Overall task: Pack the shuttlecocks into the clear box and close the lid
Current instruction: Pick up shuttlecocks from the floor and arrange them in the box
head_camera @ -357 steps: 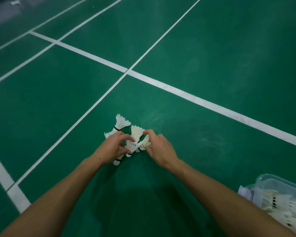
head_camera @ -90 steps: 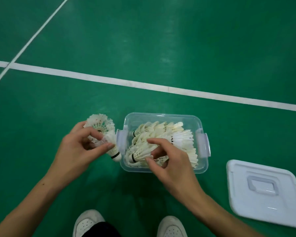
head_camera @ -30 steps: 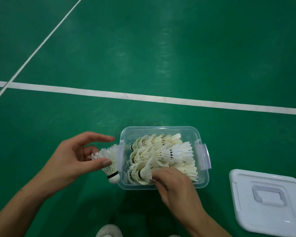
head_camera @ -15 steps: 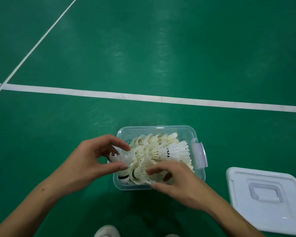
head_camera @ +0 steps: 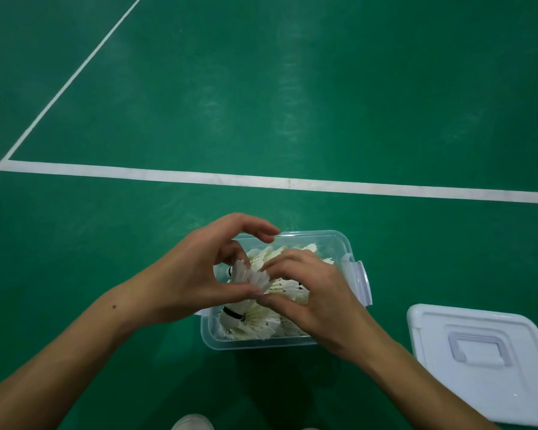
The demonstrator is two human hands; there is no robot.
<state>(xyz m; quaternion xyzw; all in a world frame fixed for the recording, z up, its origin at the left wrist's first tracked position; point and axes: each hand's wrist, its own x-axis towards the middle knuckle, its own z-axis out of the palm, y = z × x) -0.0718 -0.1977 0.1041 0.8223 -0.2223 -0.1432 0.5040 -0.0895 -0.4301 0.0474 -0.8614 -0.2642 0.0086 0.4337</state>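
Both hands meet over the open box (head_camera: 261, 344), a clear plastic tub on the green floor (head_camera: 292, 103) with a latch (head_camera: 363, 282) on its right end. It is filled with white shuttlecocks (head_camera: 255, 325) lying on their sides, feathers overlapping, black-banded cork tips showing toward the left.

From the lower left, the left hand (head_camera: 193, 280) reaches in with its wrist over the box's left edge. Its forefinger arches above the far rim, and its thumb presses the feather skirt of one shuttlecock (head_camera: 249, 276), held just above the pile. The fingers are curled around that shuttlecock.

Coming from the lower right, the right hand (head_camera: 311, 293) lies palm down over the middle of the box. Its fingertips (head_camera: 272, 266) touch the same feathers and its thumb meets the left thumb below them; whether it is gripping or only steadying, I cannot tell.

To the right, the white lid (head_camera: 485, 361) lies flat on the floor, apart from the box, handle recess facing up. A white line (head_camera: 292, 183) crosses the floor beyond the box, and a shoe tip (head_camera: 193, 423) shows at the bottom edge.
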